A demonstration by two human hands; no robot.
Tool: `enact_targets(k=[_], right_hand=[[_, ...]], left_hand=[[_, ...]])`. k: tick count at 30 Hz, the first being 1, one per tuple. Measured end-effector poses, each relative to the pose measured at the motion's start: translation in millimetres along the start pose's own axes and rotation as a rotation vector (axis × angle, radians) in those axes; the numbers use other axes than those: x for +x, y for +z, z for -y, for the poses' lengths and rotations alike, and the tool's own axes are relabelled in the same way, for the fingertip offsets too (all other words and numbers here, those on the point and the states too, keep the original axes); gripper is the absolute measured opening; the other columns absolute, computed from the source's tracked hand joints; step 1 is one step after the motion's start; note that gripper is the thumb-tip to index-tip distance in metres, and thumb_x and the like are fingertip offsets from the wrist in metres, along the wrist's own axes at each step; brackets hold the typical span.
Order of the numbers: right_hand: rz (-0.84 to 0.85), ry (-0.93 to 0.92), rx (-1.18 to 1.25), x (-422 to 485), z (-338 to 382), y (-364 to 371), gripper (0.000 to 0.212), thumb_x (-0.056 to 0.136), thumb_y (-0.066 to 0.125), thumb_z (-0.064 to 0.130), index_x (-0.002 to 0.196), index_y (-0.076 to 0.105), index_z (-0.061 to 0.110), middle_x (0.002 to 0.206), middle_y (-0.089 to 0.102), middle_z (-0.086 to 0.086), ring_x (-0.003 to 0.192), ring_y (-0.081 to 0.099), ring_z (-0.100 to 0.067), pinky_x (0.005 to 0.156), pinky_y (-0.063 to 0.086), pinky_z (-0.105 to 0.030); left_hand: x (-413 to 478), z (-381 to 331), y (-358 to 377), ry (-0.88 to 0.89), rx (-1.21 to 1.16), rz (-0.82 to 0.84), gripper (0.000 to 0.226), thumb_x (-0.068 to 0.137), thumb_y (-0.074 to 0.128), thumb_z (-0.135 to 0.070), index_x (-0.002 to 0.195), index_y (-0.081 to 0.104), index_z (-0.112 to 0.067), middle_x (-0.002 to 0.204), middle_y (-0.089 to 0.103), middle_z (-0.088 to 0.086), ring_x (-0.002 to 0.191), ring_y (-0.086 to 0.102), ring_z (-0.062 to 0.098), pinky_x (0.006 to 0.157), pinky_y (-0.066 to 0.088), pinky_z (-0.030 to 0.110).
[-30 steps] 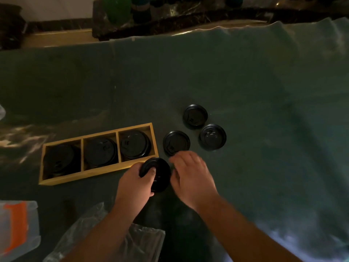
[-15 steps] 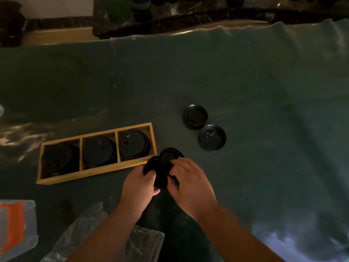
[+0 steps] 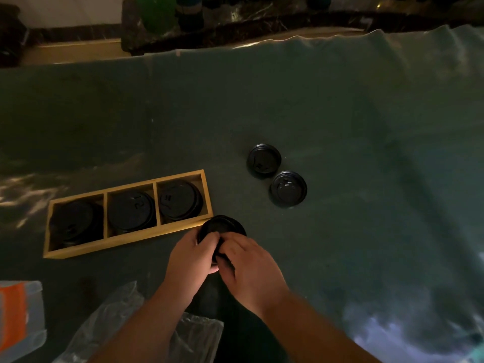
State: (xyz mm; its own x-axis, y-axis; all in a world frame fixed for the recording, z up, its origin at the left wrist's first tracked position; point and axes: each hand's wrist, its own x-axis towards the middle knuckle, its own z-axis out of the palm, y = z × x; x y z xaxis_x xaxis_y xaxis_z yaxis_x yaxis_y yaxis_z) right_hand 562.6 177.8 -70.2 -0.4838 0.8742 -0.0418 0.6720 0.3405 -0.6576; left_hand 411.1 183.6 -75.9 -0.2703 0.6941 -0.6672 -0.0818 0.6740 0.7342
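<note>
A small stack of black cup lids (image 3: 222, 226) is held between both hands just off the right end of a wooden three-compartment tray (image 3: 125, 242). My left hand (image 3: 191, 255) grips the stack's left side and my right hand (image 3: 248, 263) grips its right side, fingers curled over it. How many lids are in the stack is hidden. Each tray compartment holds black lids. Two more black lids lie loose on the green cloth, one (image 3: 264, 160) farther away and one (image 3: 288, 188) nearer.
A crumpled clear plastic bag (image 3: 117, 328) lies near my left forearm. An orange and clear packet (image 3: 18, 318) sits at the lower left. The green cloth (image 3: 366, 153) covers the table; dark bottles (image 3: 188, 11) stand beyond its far edge.
My right hand picked up the loose lid nearest the tray and brought it onto the lid in my left hand. Both hands now close on the joined lids.
</note>
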Motion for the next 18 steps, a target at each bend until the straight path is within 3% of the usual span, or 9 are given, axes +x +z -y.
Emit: enact_targets(k=[5, 8, 11, 14, 16, 18], right_hand=[[-0.025, -0.081, -0.035, -0.9, 1.2, -0.5, 0.027, 0.106, 0.052, 0.025, 0.118, 0.068, 0.007, 0.126, 0.069, -0.009, 0.115, 0.064, -0.022, 0.098, 0.055, -0.032], [-0.029, -0.098, -0.027, 1.0, 2.9, 2.2, 0.024, 0.106, 0.055, 0.024, 0.117, 0.069, 0.008, 0.124, 0.07, -0.008, 0.11, 0.065, -0.022, 0.093, 0.057, -0.033], [0.022, -0.07, -0.013, 0.8, 0.1, 1.1, 0.029, 0.106, 0.055, 0.026, 0.122, 0.071, 0.007, 0.133, 0.07, -0.009, 0.121, 0.065, -0.024, 0.104, 0.054, -0.04], [-0.031, -0.156, -0.104, -1.7, -10.3, -4.6, 0.031, 0.105, 0.055, 0.027, 0.126, 0.072, 0.01, 0.14, 0.069, -0.01, 0.139, 0.055, -0.025, 0.122, 0.038, -0.044], [-0.175, -0.083, -0.157, 5.3, -26.2, -13.4, 0.03, 0.1, 0.061, 0.023, 0.126, 0.072, 0.011, 0.136, 0.07, -0.011, 0.139, 0.054, -0.028, 0.12, 0.04, -0.045], [-0.279, 0.194, -0.209, 20.2, -48.3, -27.9, 0.041, 0.094, 0.068, 0.016, 0.134, 0.067, 0.01, 0.144, 0.064, -0.013, 0.144, 0.049, -0.035, 0.117, 0.043, -0.052]], left_hand=[[-0.6, -3.2, 3.9, -0.081, -0.074, 0.025, 0.012, 0.1, 0.059, -0.019, 0.1, 0.071, -0.024, 0.091, 0.08, 0.009, 0.073, 0.08, 0.018, 0.053, 0.061, 0.029], [1.8, -3.4, 4.9, -0.104, -0.096, -0.001, 0.016, 0.101, 0.054, -0.016, 0.102, 0.069, -0.019, 0.102, 0.076, 0.016, 0.084, 0.078, 0.028, 0.063, 0.06, 0.035], [3.2, 0.4, 0.7, -0.043, -0.025, -0.035, 0.02, 0.099, 0.054, -0.011, 0.11, 0.069, -0.017, 0.102, 0.075, 0.014, 0.085, 0.076, 0.027, 0.063, 0.061, 0.036], [3.4, 6.9, -2.5, 0.003, 0.014, -0.027, 0.024, 0.098, 0.056, -0.009, 0.113, 0.068, -0.024, 0.104, 0.074, 0.008, 0.087, 0.077, 0.023, 0.063, 0.066, 0.037], [7.2, 10.3, -1.2, 0.035, 0.059, -0.052, 0.029, 0.099, 0.06, -0.013, 0.127, 0.066, -0.02, 0.107, 0.073, 0.003, 0.091, 0.076, 0.022, 0.067, 0.067, 0.038], [5.1, 6.5, 4.6, 0.031, 0.193, -0.054, 0.032, 0.099, 0.066, -0.017, 0.13, 0.064, -0.015, 0.118, 0.07, 0.002, 0.104, 0.074, 0.027, 0.078, 0.067, 0.04]])
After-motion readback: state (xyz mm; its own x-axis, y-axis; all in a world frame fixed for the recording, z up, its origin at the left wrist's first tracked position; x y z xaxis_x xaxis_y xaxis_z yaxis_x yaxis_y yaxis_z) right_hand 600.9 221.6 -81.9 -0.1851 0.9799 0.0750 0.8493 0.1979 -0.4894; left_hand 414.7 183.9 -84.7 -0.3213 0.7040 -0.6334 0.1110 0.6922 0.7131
